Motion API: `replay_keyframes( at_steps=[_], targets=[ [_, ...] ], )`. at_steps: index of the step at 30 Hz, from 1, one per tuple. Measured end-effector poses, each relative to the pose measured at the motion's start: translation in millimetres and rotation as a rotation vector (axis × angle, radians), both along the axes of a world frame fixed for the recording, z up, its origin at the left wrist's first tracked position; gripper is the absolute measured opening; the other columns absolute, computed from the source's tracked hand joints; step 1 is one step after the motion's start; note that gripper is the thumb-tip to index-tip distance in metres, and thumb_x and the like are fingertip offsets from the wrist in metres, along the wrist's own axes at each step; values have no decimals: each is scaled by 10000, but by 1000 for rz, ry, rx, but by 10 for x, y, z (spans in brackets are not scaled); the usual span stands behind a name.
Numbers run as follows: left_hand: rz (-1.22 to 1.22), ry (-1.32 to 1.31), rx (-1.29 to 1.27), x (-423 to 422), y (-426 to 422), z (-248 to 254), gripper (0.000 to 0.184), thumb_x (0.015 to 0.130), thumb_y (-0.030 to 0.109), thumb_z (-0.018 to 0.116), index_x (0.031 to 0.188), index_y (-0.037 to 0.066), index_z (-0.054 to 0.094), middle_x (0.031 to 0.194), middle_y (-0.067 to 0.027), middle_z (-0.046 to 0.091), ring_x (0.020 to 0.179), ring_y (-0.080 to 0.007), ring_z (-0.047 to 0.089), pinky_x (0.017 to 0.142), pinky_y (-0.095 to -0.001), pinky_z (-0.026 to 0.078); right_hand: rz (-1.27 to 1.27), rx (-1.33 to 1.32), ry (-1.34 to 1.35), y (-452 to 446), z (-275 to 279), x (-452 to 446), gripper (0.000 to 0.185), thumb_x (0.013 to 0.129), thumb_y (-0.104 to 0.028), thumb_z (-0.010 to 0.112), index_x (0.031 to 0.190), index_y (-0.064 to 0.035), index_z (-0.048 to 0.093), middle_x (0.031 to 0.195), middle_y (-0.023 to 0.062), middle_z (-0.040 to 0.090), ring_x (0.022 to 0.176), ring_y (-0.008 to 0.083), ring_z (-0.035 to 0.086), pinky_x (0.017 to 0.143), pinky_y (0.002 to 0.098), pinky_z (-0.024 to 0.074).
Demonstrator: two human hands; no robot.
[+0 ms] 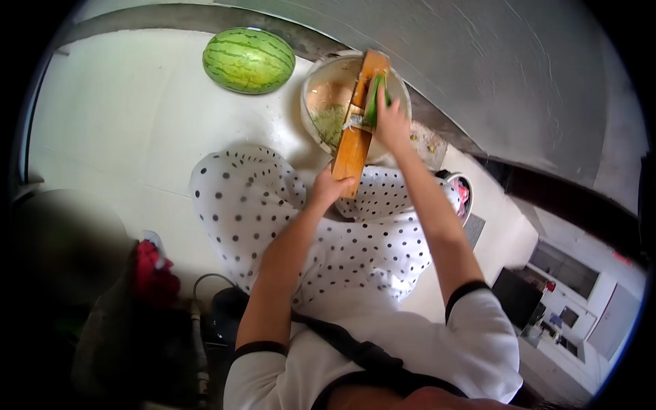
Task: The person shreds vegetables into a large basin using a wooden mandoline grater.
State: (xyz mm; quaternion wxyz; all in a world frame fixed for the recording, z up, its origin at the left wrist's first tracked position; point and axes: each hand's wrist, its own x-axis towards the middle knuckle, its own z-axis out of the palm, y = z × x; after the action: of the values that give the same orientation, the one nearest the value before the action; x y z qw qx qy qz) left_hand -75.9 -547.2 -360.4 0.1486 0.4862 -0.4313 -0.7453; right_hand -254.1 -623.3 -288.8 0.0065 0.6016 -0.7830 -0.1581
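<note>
A long wooden grater [352,154] slants across a round basin [306,109], its far end resting at the rim. Around the grater's near end my left hand [329,187] is closed, close to my lap. My right hand [393,127] presses a long green vegetable [372,102] on the grater's upper half; its fingers are closed over it, with one finger stretched along it. Pale shreds cling near the blade in the middle of the board. Below, light green shreds [328,126] lie in the basin. The vegetable's exact kind is hard to make out.
A striped watermelon [249,60] lies on the pale floor left of the basin. A grey wall panel [492,75] rises behind. To the right stands a bucket [467,198] with colourful contents. A red cloth [154,273] and a dark rounded shape are at lower left.
</note>
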Motion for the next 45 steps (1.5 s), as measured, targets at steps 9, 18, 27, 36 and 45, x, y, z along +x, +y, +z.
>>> replay_keyframes(
  at_steps=[9, 18, 27, 36, 45],
  targets=[
    [37, 14, -8, -75, 3, -59, 523, 635, 173, 760, 1087, 31, 538, 943, -88, 639, 853, -184, 605, 773, -294, 456, 143, 154, 52, 297, 136, 392, 1064, 570, -124, 746, 1395, -120, 74, 1171, 234, 431, 824, 346, 590, 671, 405, 506],
    [72, 20, -56, -47, 67, -36, 551, 624, 229, 762, 1094, 57, 532, 954, -121, 633, 852, -256, 607, 768, -328, 457, 149, 133, 7, 420, 228, 314, 1154, 522, -140, 761, 1405, -159, 19, 1025, 198, 451, 814, 356, 577, 619, 406, 515],
    [49, -10, -40, -46, -20, 110, 520, 640, 176, 766, 1082, 21, 541, 966, -100, 635, 875, -184, 604, 785, -287, 452, -2, 214, -39, 175, 374, 298, 1071, 553, -139, 738, 1399, -142, 81, 1070, 188, 462, 832, 310, 582, 628, 377, 498],
    [17, -53, -96, -4, 76, -10, 543, 619, 177, 764, 1087, 35, 528, 947, -110, 638, 861, -251, 609, 772, -315, 458, -127, 58, -167, -188, 82, 43, 1085, 538, -136, 745, 1394, -104, 79, 1097, 232, 438, 788, 329, 588, 658, 402, 505],
    [36, -37, -57, -37, 53, 24, 494, 643, 192, 762, 1063, 34, 555, 935, -73, 645, 836, -164, 608, 769, -282, 458, 28, 60, 66, -129, 85, 102, 1076, 545, -130, 742, 1392, -79, 80, 1122, 228, 454, 788, 303, 590, 637, 345, 503]
  ],
)
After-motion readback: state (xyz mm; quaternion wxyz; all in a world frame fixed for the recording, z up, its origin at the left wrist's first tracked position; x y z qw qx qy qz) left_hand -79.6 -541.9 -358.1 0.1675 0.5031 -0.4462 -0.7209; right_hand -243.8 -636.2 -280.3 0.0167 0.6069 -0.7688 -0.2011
